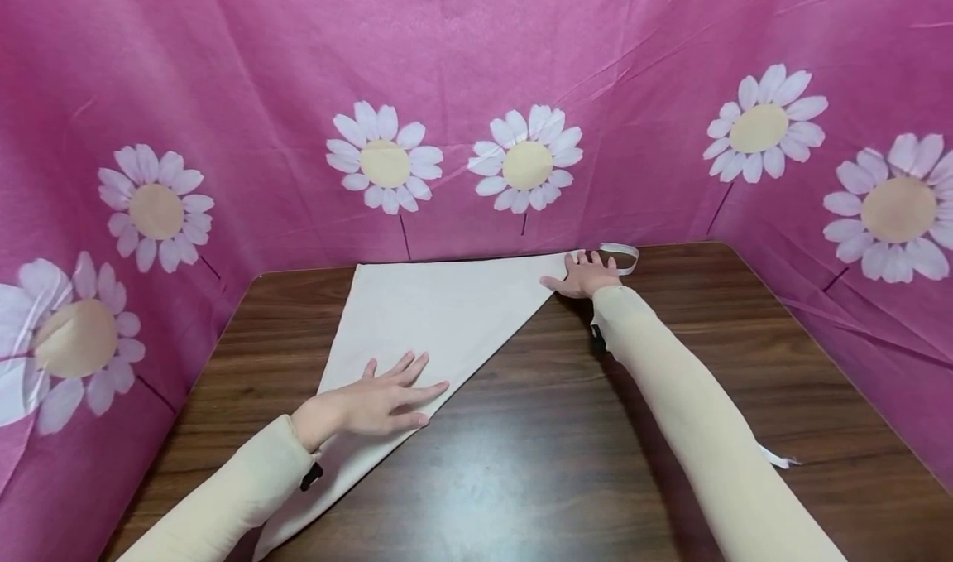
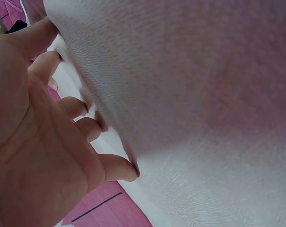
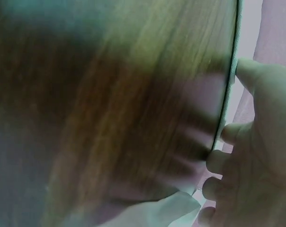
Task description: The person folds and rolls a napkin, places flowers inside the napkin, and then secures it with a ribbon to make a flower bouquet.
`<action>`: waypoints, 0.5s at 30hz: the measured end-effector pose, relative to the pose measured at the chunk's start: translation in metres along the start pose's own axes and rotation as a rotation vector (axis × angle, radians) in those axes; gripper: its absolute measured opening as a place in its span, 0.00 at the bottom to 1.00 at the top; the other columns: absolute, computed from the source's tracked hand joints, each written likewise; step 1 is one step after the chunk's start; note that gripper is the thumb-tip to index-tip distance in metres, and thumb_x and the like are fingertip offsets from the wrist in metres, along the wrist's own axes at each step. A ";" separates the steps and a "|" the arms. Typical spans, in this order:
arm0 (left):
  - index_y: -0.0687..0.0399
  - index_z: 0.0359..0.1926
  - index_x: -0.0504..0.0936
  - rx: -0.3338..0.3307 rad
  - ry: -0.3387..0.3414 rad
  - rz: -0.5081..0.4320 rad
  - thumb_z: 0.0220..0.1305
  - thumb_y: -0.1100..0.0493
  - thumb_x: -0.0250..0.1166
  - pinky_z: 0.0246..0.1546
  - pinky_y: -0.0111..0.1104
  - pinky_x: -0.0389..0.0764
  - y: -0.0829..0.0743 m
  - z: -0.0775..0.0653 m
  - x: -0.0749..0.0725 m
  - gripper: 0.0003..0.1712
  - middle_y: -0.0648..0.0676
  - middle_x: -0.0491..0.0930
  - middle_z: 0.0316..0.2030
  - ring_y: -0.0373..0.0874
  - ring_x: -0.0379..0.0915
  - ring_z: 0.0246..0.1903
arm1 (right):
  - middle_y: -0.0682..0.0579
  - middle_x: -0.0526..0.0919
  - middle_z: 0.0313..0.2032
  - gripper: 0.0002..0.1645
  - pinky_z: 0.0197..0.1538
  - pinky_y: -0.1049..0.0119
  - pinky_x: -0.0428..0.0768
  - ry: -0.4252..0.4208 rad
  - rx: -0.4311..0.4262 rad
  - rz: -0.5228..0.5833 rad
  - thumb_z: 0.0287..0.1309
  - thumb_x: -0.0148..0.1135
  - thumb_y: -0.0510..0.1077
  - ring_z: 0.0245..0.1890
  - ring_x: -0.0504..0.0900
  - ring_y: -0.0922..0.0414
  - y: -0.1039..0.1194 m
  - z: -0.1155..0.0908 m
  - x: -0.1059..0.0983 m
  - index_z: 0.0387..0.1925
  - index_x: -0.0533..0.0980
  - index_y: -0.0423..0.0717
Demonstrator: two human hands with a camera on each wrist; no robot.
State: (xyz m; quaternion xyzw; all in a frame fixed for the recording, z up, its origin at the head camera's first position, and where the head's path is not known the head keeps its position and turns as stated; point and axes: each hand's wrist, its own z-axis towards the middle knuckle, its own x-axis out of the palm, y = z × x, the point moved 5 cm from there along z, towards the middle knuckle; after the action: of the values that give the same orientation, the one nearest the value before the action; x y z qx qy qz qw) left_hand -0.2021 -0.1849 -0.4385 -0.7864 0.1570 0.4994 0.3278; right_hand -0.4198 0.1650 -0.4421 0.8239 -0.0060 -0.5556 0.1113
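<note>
A white cloth, folded into a rough triangle, lies across the left and back of the table. My left hand rests on its lower part with fingers spread and straight. In the left wrist view, the fingertips press the cloth's surface. At the far right corner of the cloth, my right hand lies with its fingers extended and thumb out to the side. The right wrist view has those fingertips along the cloth's slanted edge. A white loop of tape sticks out beyond the right hand.
The dark wooden table has its back edge against a pink curtain printed with white daisies, which also hangs at both sides. A white strip end shows beside the right sleeve.
</note>
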 end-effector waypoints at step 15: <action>0.41 0.77 0.63 -0.006 -0.059 -0.085 0.70 0.36 0.61 0.65 0.73 0.36 0.011 -0.027 0.004 0.40 0.66 0.43 0.78 0.66 0.33 0.77 | 0.33 0.43 0.78 0.70 0.72 0.34 0.33 -0.154 -0.153 -0.154 0.57 0.37 0.88 0.77 0.36 0.35 0.012 0.013 0.011 0.79 0.45 0.38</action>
State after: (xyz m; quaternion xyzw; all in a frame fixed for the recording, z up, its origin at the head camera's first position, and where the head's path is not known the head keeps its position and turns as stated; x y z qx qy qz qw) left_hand -0.1877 -0.2105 -0.4383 -0.7781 0.1121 0.5086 0.3512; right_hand -0.4260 0.1498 -0.4540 0.7660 0.0913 -0.6229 0.1301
